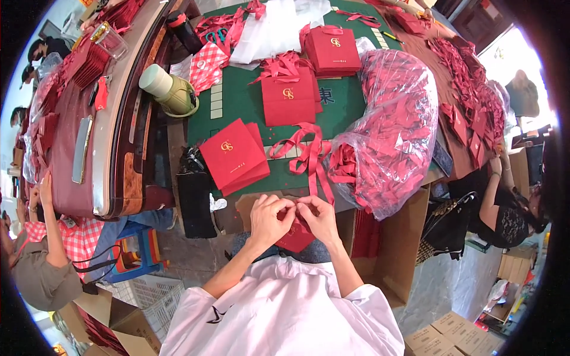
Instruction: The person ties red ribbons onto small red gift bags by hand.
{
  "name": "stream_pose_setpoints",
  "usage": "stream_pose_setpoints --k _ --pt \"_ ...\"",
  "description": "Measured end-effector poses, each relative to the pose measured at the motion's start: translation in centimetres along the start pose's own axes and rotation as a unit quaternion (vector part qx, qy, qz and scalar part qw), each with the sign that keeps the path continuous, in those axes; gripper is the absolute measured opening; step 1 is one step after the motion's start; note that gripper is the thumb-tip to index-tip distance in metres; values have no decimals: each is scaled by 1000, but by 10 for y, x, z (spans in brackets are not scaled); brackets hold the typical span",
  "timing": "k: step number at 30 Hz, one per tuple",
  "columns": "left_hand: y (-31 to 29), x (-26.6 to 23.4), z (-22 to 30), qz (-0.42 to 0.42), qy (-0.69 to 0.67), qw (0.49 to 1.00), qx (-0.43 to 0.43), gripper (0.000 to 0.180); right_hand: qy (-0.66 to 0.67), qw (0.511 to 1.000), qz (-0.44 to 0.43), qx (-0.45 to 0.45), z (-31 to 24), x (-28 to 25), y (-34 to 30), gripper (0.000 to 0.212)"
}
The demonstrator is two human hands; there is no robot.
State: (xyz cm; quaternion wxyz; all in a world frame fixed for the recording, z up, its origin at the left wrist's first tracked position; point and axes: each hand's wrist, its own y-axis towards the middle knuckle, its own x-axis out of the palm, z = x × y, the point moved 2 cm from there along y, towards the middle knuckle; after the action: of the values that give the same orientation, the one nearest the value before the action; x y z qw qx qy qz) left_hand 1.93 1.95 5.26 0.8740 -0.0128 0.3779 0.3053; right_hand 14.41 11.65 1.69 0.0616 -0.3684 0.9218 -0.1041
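Note:
Close in front of my lap, a small red paper bag (297,238) hangs below my two hands. My left hand (272,221) pinches at its upper edge, with thumb and forefinger together. Facing it, my right hand (317,218) pinches the same edge, fingertips nearly touching the left ones. What lies exactly between the fingertips is too small to make out. Loose red ribbons (306,151) trail on the green table top (237,107) just beyond my hands. A stack of flat red bags (233,155) lies to their left.
A clear plastic sack of red ribbons (395,130) bulges over the table's right side. Further back are more red bags (289,101), a stack of bags (332,50) and a greenish flask (169,89). An open cardboard box (395,255) stands right of my lap. People work at both side tables.

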Motion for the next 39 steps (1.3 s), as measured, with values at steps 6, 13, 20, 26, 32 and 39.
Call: stream_pose_setpoints --k 6,13,20,26,32,39 --pt "0 1 -1 -3 21 999 24 7 8 999 -6 -31 1 2 2 10" --pt "-1 -10 -13 65 -26 994 86 39 116 991 51 -30 2 -11 5 7" --pt "-25 -3 -35 -216 -239 943 -80 57 95 990 96 -31 3 -23 18 9" --pt "-36 -22 -16 -227 -230 945 -55 49 95 979 161 -84 3 -38 45 10" --pt "-42 -25 -15 -250 -263 930 -59 48 97 975 170 -108 -5 -40 56 10" --pt "-47 -30 -25 -199 -309 927 -78 50 -28 982 163 -92 -16 -37 44 16"
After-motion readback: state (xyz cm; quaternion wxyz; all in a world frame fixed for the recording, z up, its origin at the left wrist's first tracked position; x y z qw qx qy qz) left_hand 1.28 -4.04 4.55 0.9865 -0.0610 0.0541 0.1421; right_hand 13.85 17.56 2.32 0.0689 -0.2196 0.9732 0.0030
